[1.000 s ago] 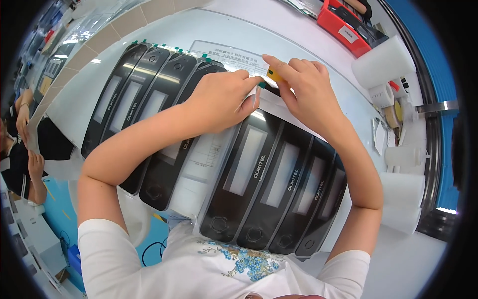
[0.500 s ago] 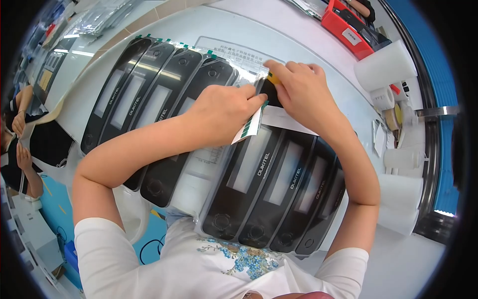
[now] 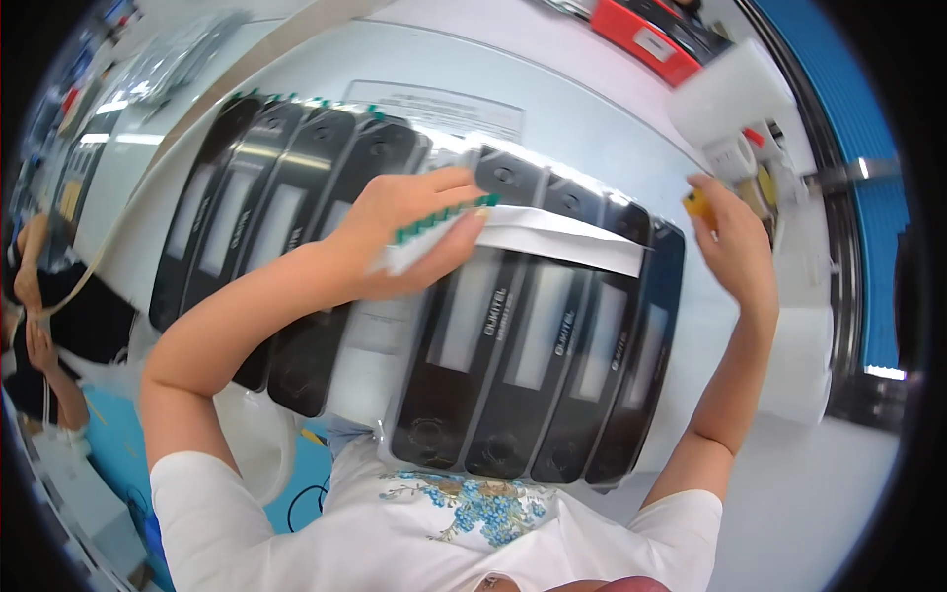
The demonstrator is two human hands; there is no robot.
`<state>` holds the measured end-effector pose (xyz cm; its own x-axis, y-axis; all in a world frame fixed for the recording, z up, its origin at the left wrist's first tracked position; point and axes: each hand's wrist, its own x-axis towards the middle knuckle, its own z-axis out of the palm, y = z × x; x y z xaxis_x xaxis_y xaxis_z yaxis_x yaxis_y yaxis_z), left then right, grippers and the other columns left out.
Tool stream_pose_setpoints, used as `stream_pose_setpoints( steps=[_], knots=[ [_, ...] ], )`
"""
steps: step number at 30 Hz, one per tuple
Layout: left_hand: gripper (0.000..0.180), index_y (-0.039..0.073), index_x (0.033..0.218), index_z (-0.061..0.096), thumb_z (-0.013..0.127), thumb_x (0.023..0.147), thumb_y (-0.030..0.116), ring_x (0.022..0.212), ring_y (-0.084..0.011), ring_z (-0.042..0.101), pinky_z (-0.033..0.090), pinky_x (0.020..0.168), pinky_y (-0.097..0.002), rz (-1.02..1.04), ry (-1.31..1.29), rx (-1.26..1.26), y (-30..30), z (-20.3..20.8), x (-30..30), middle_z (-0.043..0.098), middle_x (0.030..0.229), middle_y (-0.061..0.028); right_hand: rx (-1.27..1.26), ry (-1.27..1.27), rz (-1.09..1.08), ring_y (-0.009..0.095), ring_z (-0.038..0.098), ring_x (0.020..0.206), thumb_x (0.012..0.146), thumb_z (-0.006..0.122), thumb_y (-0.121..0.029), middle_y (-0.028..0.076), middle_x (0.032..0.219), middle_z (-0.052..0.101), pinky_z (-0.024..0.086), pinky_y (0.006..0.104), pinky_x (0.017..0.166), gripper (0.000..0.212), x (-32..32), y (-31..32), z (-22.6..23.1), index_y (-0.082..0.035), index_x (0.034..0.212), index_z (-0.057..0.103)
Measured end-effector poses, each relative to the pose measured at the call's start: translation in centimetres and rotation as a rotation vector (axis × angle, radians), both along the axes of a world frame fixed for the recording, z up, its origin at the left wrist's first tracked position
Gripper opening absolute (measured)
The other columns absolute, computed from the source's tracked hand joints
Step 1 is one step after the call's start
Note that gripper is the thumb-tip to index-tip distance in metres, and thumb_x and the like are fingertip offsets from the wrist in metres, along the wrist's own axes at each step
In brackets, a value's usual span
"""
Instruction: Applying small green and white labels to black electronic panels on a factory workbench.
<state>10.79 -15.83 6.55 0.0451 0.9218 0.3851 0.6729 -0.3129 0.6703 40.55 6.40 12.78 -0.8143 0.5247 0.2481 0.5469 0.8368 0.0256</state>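
Observation:
Two groups of long black phone-shaped panels with pale windows lie on the table before me, a left group (image 3: pixel 247 212) and a right group (image 3: pixel 493 395). My left hand (image 3: pixel 385 217) pinches a white backing strip with green tabs (image 3: pixel 444 215) above the gap between the groups. A folded white paper strip (image 3: pixel 572 240) stretches rightward from these fingertips, across the upper part of the right group. Off the right group's upper right corner, my right hand (image 3: pixel 738 242) is closed on a small yellow piece (image 3: pixel 699 208), its kind unclear. Green tabs line the left group's far edge.
A red bin (image 3: pixel 646 44) with dark items stands at the far right. Near it are white foam rolls (image 3: pixel 740 99) and a tape roll (image 3: pixel 730 156). Bagged items (image 3: pixel 182 59) lie far left. Another person's hands (image 3: pixel 35 296) show at the left edge.
My right hand has moved away to the right with the yellow piece. My left hand has shifted slightly left and turned the green-tabbed strip. More of the right panels' upper ends shows.

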Motion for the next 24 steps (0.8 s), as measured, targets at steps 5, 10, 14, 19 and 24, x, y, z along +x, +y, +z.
stream_pose_setpoints(
  steps=[5, 10, 14, 19, 24],
  knots=[
    [0.035, 0.003, 0.094, 0.06, 0.044, 0.104, 0.032, 0.061, -0.0104, 0.049, 0.041, 0.055, -0.0268, -0.28, -0.588, -0.42, 0.5, 3.1, 4.4, 0.054, 0.072, -0.0027, -0.748, -0.064, -0.559, 0.016, 0.057, 0.075, 0.088, 0.066, -0.011, 0.007, 0.086, 0.064, 0.047, 0.0301, 0.075, 0.037, 12.9, 2.9, -3.5, -0.007, 0.124, 0.058],
    [0.046, 0.004, 0.088, 0.059, 0.043, 0.103, 0.044, 0.058, -0.0084, 0.046, 0.04, 0.052, -0.0256, -0.314, -0.587, -0.758, 4.6, 2.9, 9.7, 0.053, 0.069, -0.0003, -0.685, 0.434, -0.158, 0.012, 0.06, 0.08, 0.095, 0.062, -0.014, 0.004, 0.089, 0.065, 0.048, 0.0263, 0.071, 0.02, 6.5, -2.7, -0.9, -0.004, 0.112, 0.065],
    [0.047, 0.003, 0.089, 0.058, 0.041, 0.104, 0.044, 0.058, -0.0097, 0.046, 0.041, 0.054, -0.0272, -0.296, -0.584, -0.656, 5.6, 1.6, 11.4, 0.053, 0.068, -0.0004, -1.162, 0.299, -0.092, 0.003, 0.052, 0.07, 0.097, 0.059, -0.019, -0.002, 0.082, 0.06, 0.042, 0.0188, 0.058, 0.019, 2.8, -6.1, 1.1, -0.002, 0.106, 0.065],
    [0.051, 0.002, 0.088, 0.058, 0.039, 0.104, 0.047, 0.059, -0.0106, 0.046, 0.04, 0.054, -0.0292, -0.281, -0.555, -0.655, 5.9, 1.6, 12.4, 0.052, 0.067, -0.0011, -1.403, 0.349, -0.097, 0.003, 0.05, 0.065, 0.095, 0.063, -0.021, -0.003, 0.077, 0.058, 0.039, 0.0191, 0.053, 0.018, 2.5, -4.8, 0.0, -0.003, 0.098, 0.064],
    [0.058, 0.001, 0.083, 0.058, 0.036, 0.104, 0.05, 0.06, -0.0143, 0.047, 0.041, 0.055, -0.0311, -0.272, -0.515, -0.599, 6.3, 2.2, 12.8, 0.05, 0.064, -0.0026, -1.371, 0.357, 0.107, 0.002, 0.048, 0.064, 0.092, 0.068, -0.022, -0.005, 0.075, 0.058, 0.038, 0.0194, 0.054, 0.019, 3.2, -3.8, 0.4, -0.004, 0.091, 0.064]
  ],
)
